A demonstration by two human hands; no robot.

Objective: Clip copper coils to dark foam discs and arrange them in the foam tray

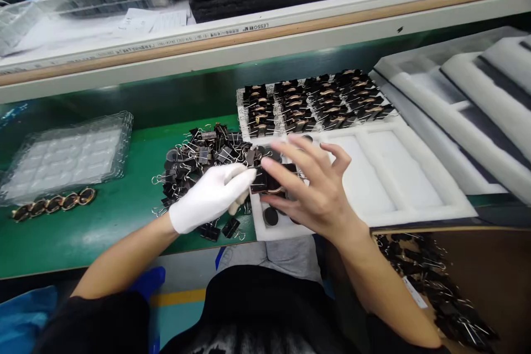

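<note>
Gloved left hand (213,196) has its fingertips closed on a black binder clip (260,181), located over the left edge of the white foam tray (450,207). Bare right hand (319,196), partly blurred, is spread wide at the clip's right side; contact cannot be determined. Loose clips (203,155) are heaped on the green desk (145,155) beside the tray's left edge. A black disc (271,216) lies near the tray's near-left corner.

A blurred right hand (317,194) partly hides a black binder clip (260,181) at the left edge of a foam tray (450,207).
</note>
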